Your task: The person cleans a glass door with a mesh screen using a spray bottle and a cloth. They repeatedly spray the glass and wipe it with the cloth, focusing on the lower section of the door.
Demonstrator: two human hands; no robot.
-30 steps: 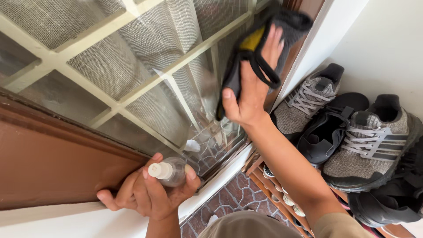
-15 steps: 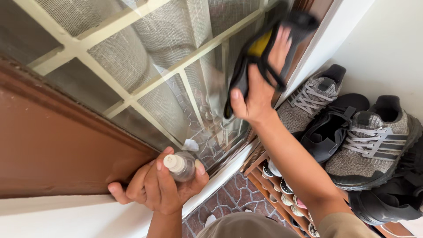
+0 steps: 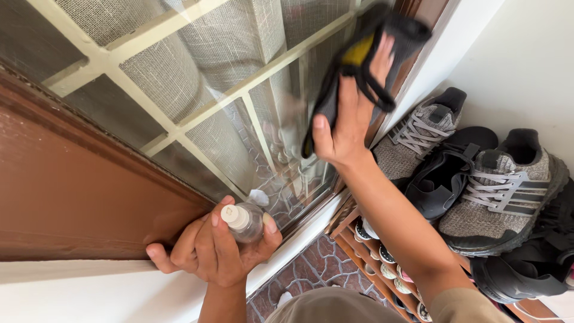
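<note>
Two bare hands work at a glass door pane (image 3: 239, 137) crossed by pale bars, with a woven curtain behind it. The left hand (image 3: 209, 251) is clenched around a small clear spray bottle (image 3: 244, 221), its white nozzle (image 3: 230, 213) pointing up toward the camera; whether liquid is inside the bottle cannot be told. That hand sits low, just beside the bottom corner of the pane, its fingertips touching the brown door panel (image 3: 84, 197). The right hand (image 3: 350, 128) presses a dark grey cloth (image 3: 359, 66) with a yellow patch flat against the glass near the pane's right edge, fingers spread over the fabric and the thumb hooked around its lower edge. The cloth is blurred.

To the right, a wooden shoe rack (image 3: 371, 236) stands against the white wall (image 3: 520, 66). On its top lie grey knit trainers (image 3: 502, 203) and a black sandal (image 3: 445, 173), packed touching one another; more shoes fill the shelves below. The right forearm passes just above the rack's front edge. Between the door and the rack a narrow strip of stone-patterned floor (image 3: 317, 266) shows.
</note>
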